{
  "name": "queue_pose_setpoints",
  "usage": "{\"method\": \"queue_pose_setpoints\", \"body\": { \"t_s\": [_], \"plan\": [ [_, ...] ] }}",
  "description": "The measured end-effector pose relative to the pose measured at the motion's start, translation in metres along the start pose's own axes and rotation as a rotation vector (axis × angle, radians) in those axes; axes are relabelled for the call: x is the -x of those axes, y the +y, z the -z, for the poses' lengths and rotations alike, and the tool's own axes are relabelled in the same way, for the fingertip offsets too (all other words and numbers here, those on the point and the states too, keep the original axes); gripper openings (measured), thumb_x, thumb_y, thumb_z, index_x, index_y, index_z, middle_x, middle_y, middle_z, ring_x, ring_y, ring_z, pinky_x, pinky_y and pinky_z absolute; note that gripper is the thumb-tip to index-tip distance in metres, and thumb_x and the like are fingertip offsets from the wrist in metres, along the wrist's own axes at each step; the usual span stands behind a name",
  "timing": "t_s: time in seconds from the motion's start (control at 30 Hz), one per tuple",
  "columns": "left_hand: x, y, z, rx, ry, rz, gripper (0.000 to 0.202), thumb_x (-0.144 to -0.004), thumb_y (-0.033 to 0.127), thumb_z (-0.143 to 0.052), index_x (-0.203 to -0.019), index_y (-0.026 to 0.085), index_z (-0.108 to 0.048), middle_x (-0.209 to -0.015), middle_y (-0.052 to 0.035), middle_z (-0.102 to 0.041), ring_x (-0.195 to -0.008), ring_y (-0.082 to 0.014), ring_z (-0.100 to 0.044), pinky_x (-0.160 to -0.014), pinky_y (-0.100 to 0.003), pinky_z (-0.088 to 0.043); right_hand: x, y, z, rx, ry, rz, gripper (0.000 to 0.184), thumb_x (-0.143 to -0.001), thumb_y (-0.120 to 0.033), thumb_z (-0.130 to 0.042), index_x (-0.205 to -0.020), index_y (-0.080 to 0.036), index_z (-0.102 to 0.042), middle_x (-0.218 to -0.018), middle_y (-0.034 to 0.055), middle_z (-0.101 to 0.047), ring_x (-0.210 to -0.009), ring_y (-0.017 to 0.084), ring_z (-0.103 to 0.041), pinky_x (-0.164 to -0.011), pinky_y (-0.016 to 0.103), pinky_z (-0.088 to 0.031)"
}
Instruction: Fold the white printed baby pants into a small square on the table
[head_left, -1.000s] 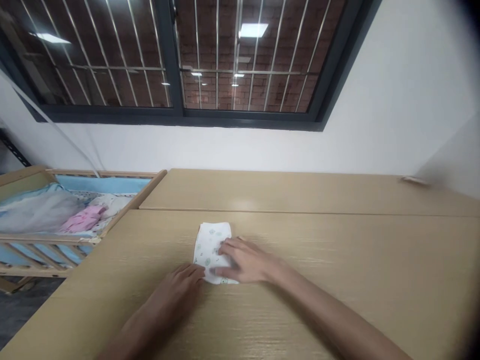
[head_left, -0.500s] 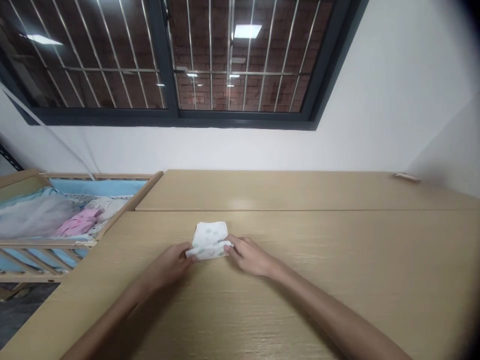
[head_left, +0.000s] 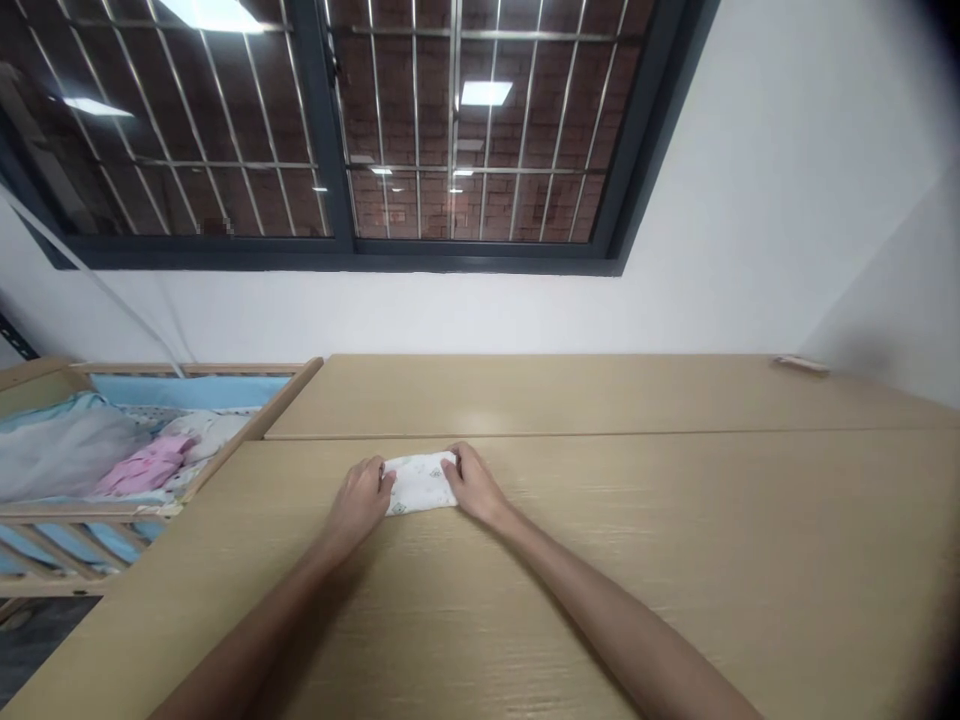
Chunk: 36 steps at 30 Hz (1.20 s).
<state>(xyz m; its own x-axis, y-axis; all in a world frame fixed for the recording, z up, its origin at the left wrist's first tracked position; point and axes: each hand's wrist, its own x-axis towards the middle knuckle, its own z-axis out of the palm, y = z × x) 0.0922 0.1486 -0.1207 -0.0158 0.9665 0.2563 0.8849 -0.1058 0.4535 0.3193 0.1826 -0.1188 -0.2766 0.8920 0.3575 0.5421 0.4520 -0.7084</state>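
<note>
A small white cloth with a faint green and grey print lies folded into a short band on the wooden table. My left hand grips its left end, thumb on top and fingers curled behind. At the right end, my right hand pinches the cloth the same way, with the thumb over its face. Both forearms reach in from the bottom of the view. The cloth's underside and the fingertips behind it are hidden.
The pale wooden table has a seam across its far part. A wooden crib stands at the left, holding pink cloth and white netting. A thin flat object lies at the far right. Behind are a white wall and a barred window.
The near fold of the cloth has gone over the far part, so the cloth is now a shorter band. Both hands moved slightly away from me with its ends.
</note>
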Motion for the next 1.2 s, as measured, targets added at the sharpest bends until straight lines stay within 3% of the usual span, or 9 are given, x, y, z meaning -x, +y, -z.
{"method": "queue_pose_setpoints", "body": {
  "t_s": [0.1,0.2,0.3,0.37,0.47,0.57,0.8,1.03,1.2],
  "plan": [
    [0.004,-0.001,-0.008,-0.022,0.052,0.002,0.018,-0.098,0.03,-0.041,-0.09,0.021,-0.053,-0.094,-0.0083,-0.064,-0.095,-0.0263,-0.061,-0.085,-0.038,-0.047,0.0,0.006,-0.005,-0.024,0.013,-0.029,0.015,-0.097,-0.029,-0.047,-0.108,-0.019,-0.052,-0.101,0.0077,-0.064,-0.097,0.023,-0.061,-0.088,0.037,-0.049],
    [0.008,0.001,-0.011,-0.039,0.115,-0.002,0.024,-0.099,0.032,-0.039,-0.107,0.016,-0.055,-0.105,-0.0127,-0.064,-0.104,-0.0296,-0.06,-0.091,-0.043,-0.048,0.0,0.007,-0.007,-0.025,0.032,-0.047,0.018,-0.098,-0.03,-0.047,-0.111,-0.02,-0.051,-0.103,0.008,-0.064,-0.098,0.023,-0.061,-0.088,0.038,-0.05],
    [0.013,0.01,-0.011,-0.038,0.194,-0.038,0.041,-0.101,0.037,-0.039,-0.132,0.011,-0.046,-0.13,-0.0196,-0.057,-0.125,-0.0339,-0.052,-0.102,-0.049,-0.045,0.004,0.002,-0.005,0.018,0.122,-0.003,0.026,-0.101,-0.033,-0.043,-0.12,-0.017,-0.051,-0.116,0.0132,-0.061,-0.108,0.025,-0.059,-0.094,0.04,-0.05],
    [0.02,0.019,-0.013,-0.009,0.248,-0.148,0.052,-0.103,0.042,-0.038,-0.144,0.011,-0.036,-0.142,-0.0208,-0.051,-0.135,-0.0338,-0.047,-0.108,-0.051,-0.042,0.01,-0.005,-0.002,0.101,0.163,0.097,0.031,-0.103,-0.034,-0.041,-0.125,-0.015,-0.051,-0.124,0.0166,-0.059,-0.117,0.027,-0.056,-0.101,0.043,-0.046],
    [0.031,0.031,-0.022,0.003,0.222,-0.401,0.062,-0.104,0.046,-0.037,-0.153,0.01,-0.023,-0.154,-0.0221,-0.041,-0.146,-0.0319,-0.036,-0.117,-0.052,-0.035,0.018,-0.015,0.0,0.241,0.041,0.328,0.037,-0.103,-0.032,-0.04,-0.133,-0.015,-0.053,-0.137,0.0177,-0.057,-0.13,0.028,-0.05,-0.111,0.047,-0.038],
    [0.04,0.033,-0.035,-0.052,0.129,-0.48,0.071,-0.105,0.048,-0.033,-0.157,0.004,-0.014,-0.16,-0.0248,-0.031,-0.152,-0.0324,-0.024,-0.12,-0.052,-0.031,0.022,-0.019,-0.002,0.33,-0.142,0.441,0.046,-0.103,-0.031,-0.039,-0.145,-0.014,-0.047,-0.15,0.0171,-0.049,-0.142,0.028,-0.04,-0.119,0.05,-0.029],
    [0.04,0.017,-0.044,-0.19,0.084,-0.46,0.076,-0.104,0.055,-0.032,-0.157,0.002,-0.018,-0.161,-0.0256,-0.028,-0.152,-0.0341,-0.022,-0.119,-0.052,-0.033,0.022,-0.016,-0.001,0.413,-0.296,0.357,0.059,-0.107,-0.04,-0.033,-0.157,-0.009,-0.032,-0.162,0.0159,-0.033,-0.153,0.025,-0.024,-0.126,0.049,-0.016],
    [0.042,0.006,-0.044,-0.271,0.158,-0.439,0.078,-0.104,0.056,-0.031,-0.158,0.001,-0.018,-0.16,-0.0269,-0.03,-0.152,-0.0349,-0.022,-0.119,-0.052,-0.034,0.024,-0.017,0.003,0.403,-0.339,0.31,0.065,-0.107,-0.049,-0.027,-0.16,-0.011,-0.025,-0.165,0.014,-0.027,-0.155,0.024,-0.016,-0.127,0.048,-0.013],
    [0.045,-0.001,-0.044,-0.295,0.143,-0.415,0.078,-0.104,0.056,-0.031,-0.157,0.0,-0.017,-0.159,-0.0275,-0.031,-0.152,-0.0352,-0.022,-0.12,-0.052,-0.03,0.026,-0.011,0.008,0.391,-0.35,0.224,0.074,-0.105,-0.058,-0.027,-0.163,-0.012,-0.016,-0.166,0.0158,-0.021,-0.156,0.027,-0.014,-0.125,0.05,-0.015]
  ]
}}
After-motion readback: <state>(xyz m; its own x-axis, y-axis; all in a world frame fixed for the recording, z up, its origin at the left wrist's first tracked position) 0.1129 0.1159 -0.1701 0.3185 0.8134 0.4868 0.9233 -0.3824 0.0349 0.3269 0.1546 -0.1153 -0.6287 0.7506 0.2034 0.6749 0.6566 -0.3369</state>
